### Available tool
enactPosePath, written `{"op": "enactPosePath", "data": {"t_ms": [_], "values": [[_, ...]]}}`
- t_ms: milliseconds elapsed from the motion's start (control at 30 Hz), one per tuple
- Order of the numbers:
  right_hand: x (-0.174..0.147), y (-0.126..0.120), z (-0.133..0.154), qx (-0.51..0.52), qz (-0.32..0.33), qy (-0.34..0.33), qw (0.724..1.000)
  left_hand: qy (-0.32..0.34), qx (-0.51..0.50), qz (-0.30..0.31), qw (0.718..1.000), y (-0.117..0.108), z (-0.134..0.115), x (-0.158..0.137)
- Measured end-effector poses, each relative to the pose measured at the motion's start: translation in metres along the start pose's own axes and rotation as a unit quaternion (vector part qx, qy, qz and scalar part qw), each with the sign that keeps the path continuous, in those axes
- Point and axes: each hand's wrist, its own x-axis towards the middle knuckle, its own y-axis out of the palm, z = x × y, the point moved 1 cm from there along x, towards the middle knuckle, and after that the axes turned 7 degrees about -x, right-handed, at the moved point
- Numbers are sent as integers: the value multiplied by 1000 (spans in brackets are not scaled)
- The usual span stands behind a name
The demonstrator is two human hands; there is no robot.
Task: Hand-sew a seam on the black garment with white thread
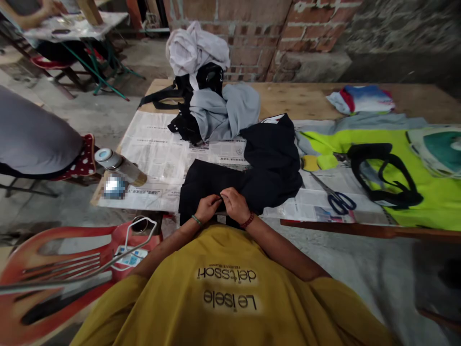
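A dark navy garment (pixel 272 154) lies bunched over the newspaper, and part of it hangs past the table's front edge. At its near edge my left hand (pixel 209 206) pinches the dark cloth, fingers closed. Close beside it, almost touching, my right hand (pixel 235 204) also grips the cloth between thumb and fingers. Whether something small sits between the fingertips I cannot make out. Scissors with dark blue handles (pixel 338 199) rest to the right of the garment, their blades pointing away toward a yellow round object (pixel 310 163).
Newspaper (pixel 154 139) covers the wooden table (pixel 288 98). A bottle (pixel 120 166) stands at the left corner. Grey and white cloths (pixel 230 110) are heaped behind. Right are a neon-yellow garment (pixel 425 206), black strap (pixel 382 168) and iron (pixel 439 149). A red plastic chair (pixel 65 235) is near left; people sit beyond.
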Motion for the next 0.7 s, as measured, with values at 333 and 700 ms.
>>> {"op": "enactPosePath", "data": {"t_ms": [333,700], "values": [[45,-23,10,538,138,271,786,26,-13,11,1000,-1,0,-2],[93,-91,-8,-38,155,-220,962,17,6,-8,1000,-2,4,-2]]}}
